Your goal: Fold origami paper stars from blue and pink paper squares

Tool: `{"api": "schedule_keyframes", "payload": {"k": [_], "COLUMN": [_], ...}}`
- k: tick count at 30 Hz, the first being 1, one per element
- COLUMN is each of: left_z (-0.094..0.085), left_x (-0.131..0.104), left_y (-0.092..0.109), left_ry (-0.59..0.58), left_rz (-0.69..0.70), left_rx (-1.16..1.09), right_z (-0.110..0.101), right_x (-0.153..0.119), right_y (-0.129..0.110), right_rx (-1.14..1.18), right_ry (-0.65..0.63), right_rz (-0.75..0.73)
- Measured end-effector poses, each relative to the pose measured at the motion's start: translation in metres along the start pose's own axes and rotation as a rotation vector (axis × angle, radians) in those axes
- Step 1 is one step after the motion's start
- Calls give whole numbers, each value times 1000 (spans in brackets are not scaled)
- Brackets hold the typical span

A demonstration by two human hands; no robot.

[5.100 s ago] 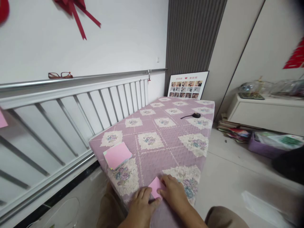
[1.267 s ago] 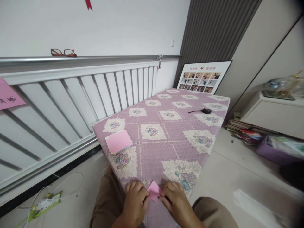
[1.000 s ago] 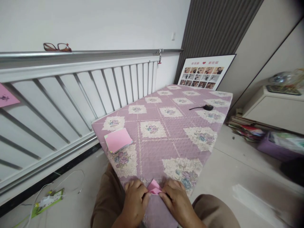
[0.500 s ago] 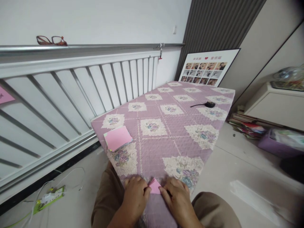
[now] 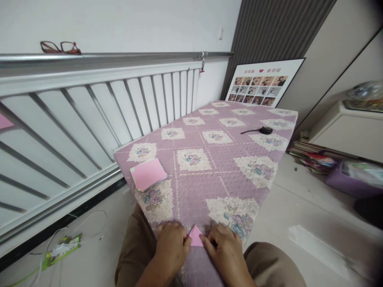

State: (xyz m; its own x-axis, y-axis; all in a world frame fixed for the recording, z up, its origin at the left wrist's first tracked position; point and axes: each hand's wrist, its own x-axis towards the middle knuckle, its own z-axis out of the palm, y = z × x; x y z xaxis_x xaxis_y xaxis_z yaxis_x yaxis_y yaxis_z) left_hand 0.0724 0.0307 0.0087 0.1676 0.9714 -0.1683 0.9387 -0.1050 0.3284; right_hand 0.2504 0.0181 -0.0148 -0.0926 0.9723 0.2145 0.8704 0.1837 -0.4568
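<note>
A small piece of folded pink paper (image 5: 196,236), triangular with its tip pointing away from me, is at the near end of the table. My left hand (image 5: 172,244) pinches its left corner between thumb and curled fingers. On the other side, my right hand (image 5: 224,246) grips the right corner with the thumb on top. Both hands rest on the purple flowered tablecloth (image 5: 194,187). Farther off to the left lies a stack of pink paper sheets (image 5: 149,174), with pale and yellowish edges showing beneath the top sheet.
A black round object with a short strap (image 5: 265,130) lies toward the table's far right. A white radiator (image 5: 98,119) runs along the left side, with glasses (image 5: 60,47) on the pipe above. On the floor are a power strip (image 5: 62,250) and a purple bin (image 5: 344,183).
The pink paper's upper layers lie closer together, making a neater triangle. Both hands keep hold of its corners and have barely moved. The camera view has shifted slightly.
</note>
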Motion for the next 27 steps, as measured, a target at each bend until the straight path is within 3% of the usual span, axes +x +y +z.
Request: {"api": "schedule_keyframes", "payload": {"k": [22, 27], "left_z": [-1, 5], "left_x": [3, -3], "left_y": [3, -1], "left_ry": [-11, 60], "left_rz": [14, 47], "left_rx": [57, 6], "right_z": [-5, -6], "right_x": [5, 5], "right_y": [-7, -8], "right_rx": [-68, -59], "right_ry": [-19, -23], "right_rz": [33, 36]}}
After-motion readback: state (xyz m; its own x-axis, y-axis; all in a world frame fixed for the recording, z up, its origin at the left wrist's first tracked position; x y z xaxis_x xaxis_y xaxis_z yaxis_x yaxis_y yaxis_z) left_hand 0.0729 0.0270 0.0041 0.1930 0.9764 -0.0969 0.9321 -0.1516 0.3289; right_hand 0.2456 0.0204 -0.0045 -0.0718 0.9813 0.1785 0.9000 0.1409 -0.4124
